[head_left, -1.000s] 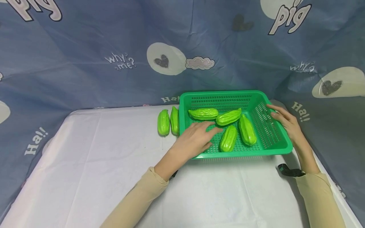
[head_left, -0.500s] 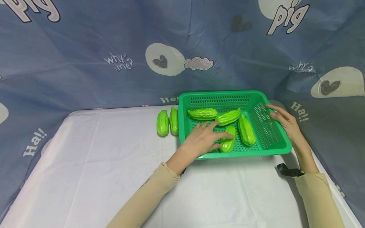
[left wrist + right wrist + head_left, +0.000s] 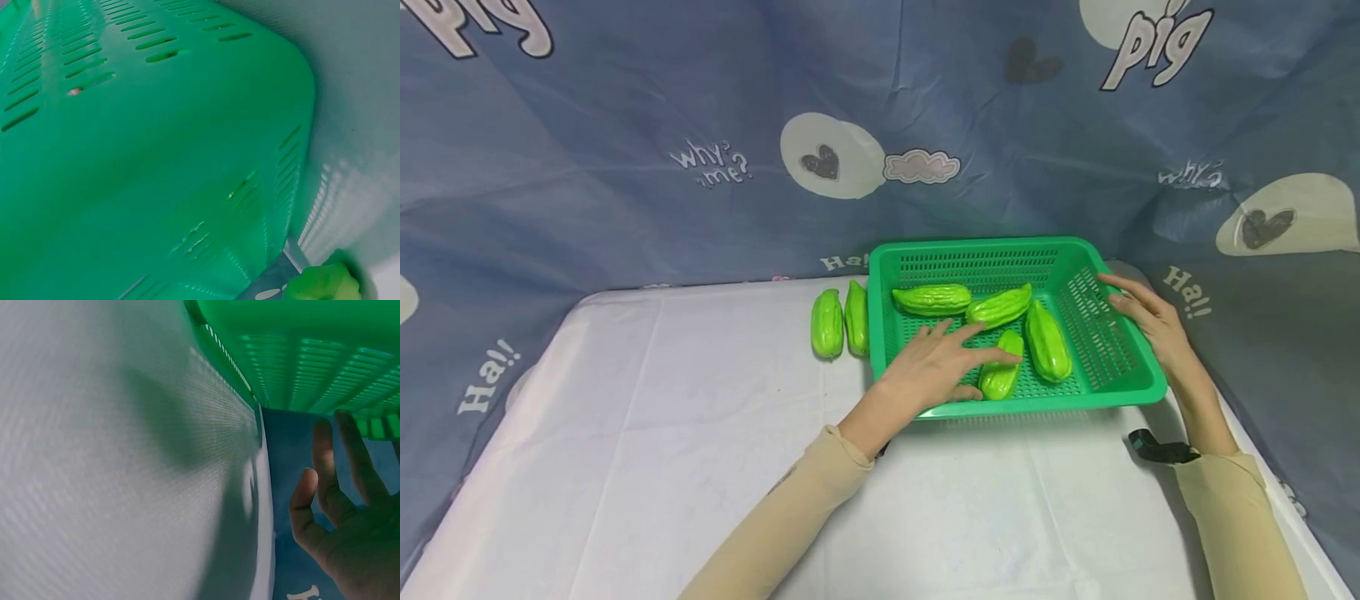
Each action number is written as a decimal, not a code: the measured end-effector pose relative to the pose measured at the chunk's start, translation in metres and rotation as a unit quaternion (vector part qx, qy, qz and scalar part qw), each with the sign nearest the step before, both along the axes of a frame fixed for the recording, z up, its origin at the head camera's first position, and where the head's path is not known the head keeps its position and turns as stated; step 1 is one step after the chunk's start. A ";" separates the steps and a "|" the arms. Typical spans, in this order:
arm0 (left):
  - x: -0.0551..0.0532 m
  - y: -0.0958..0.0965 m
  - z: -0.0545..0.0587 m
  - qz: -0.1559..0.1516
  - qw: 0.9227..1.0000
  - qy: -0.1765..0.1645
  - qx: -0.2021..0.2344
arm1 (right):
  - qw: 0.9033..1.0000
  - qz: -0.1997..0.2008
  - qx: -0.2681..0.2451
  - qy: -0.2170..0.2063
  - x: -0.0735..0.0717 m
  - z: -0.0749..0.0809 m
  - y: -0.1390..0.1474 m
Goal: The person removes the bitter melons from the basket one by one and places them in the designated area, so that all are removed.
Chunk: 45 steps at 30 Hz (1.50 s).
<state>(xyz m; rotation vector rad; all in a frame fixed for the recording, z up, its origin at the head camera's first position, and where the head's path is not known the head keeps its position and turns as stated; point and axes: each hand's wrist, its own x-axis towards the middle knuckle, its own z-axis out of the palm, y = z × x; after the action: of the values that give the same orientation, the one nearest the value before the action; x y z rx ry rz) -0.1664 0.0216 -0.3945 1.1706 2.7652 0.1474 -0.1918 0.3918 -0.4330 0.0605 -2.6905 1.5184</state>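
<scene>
My left hand (image 3: 928,367) reaches over the near left rim of a green plastic basket (image 3: 970,407). It pinches a glossy light-green bitter melon (image 3: 1002,379), the thumb at its left side and the index finger across its top. Three more bitter melons lie in the basket: one at the back left (image 3: 932,299), one at the middle (image 3: 1000,307) and one at the right (image 3: 1048,342). My right hand (image 3: 1153,321) holds the right rim; its fingers (image 3: 357,456) touch the outer wall in the right wrist view. The left wrist view shows mostly basket wall (image 3: 156,144).
Two bitter melons lie outside the basket on the white tablecloth, one farther left (image 3: 827,325) and one (image 3: 857,318) close by the left wall. A blue printed cloth (image 3: 700,225) hangs behind the table (image 3: 700,442).
My left hand has moved right, from beside the bitter melon onto it, and that melon has shifted slightly. The right hand and the basket stay in place.
</scene>
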 end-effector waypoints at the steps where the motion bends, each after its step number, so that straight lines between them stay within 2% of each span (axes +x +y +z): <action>1: 0.000 0.000 0.000 0.001 1.000 -0.007 -0.003 | 1.000 0.001 0.001 0.001 0.000 0.000 0.000; 7: 0.000 0.000 0.001 0.012 0.999 -0.033 -0.005 | 1.000 -0.002 0.000 0.004 -0.002 -0.001 0.002; 17: -0.002 0.001 -0.001 -0.021 0.999 -0.015 0.028 | 1.000 -0.007 0.010 -0.009 -0.002 -0.002 0.003; 23: -0.002 0.001 0.000 -0.032 0.999 0.017 0.008 | 1.000 -0.006 0.009 -0.006 -0.002 -0.003 0.003; 31: -0.001 0.001 0.000 -0.011 0.999 0.042 -0.001 | 1.000 -0.002 0.002 -0.002 -0.001 -0.001 0.001; 38: -0.001 0.000 0.000 0.008 1.000 0.008 0.015 | 1.000 -0.001 -0.002 0.005 -0.001 0.000 0.000; 45: 0.000 -0.001 -0.002 0.029 0.999 0.025 0.006 | 1.000 0.001 -0.003 0.007 -0.001 0.000 0.001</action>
<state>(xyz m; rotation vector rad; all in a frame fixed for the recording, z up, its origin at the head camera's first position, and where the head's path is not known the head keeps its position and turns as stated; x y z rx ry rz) -0.1668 0.0207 -0.3964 1.1130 2.8457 0.1419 -0.1933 0.3926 -0.4335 0.0733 -2.6770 1.5202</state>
